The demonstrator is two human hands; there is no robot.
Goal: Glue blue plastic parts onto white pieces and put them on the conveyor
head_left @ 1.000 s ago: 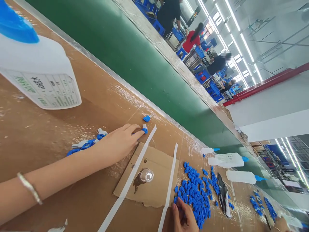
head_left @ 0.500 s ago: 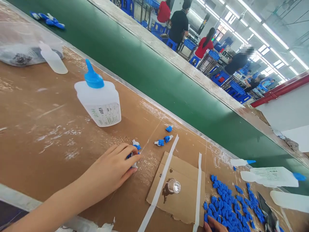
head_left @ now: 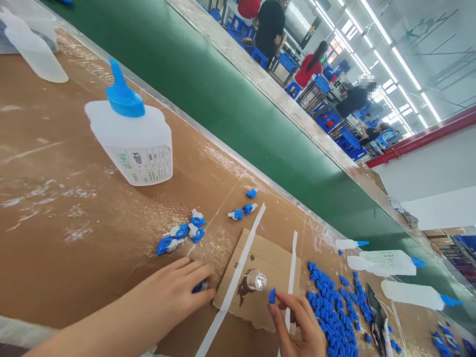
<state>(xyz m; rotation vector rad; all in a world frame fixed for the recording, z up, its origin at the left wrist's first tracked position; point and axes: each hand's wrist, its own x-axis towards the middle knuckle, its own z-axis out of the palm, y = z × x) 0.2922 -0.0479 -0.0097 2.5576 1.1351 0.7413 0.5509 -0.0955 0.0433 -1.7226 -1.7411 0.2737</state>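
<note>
Pretty scuffed brown table (head_left: 111, 267); left hand (head_left: 180, 285) is curled around a mostly hidden dark-blue piece (head_left: 200, 286), right hand (head_left: 301, 320) pinches a small blue oblong bit (head_left: 272, 296) over flat tan cardboard (head_left: 275, 265).

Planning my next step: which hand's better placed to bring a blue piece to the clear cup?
Probably your right hand: it pinches a blue piece close to the clear cup; your left hand is farther away.

Head-worn view, tilted, forward and down, hands (head_left: 180, 290) near
</note>
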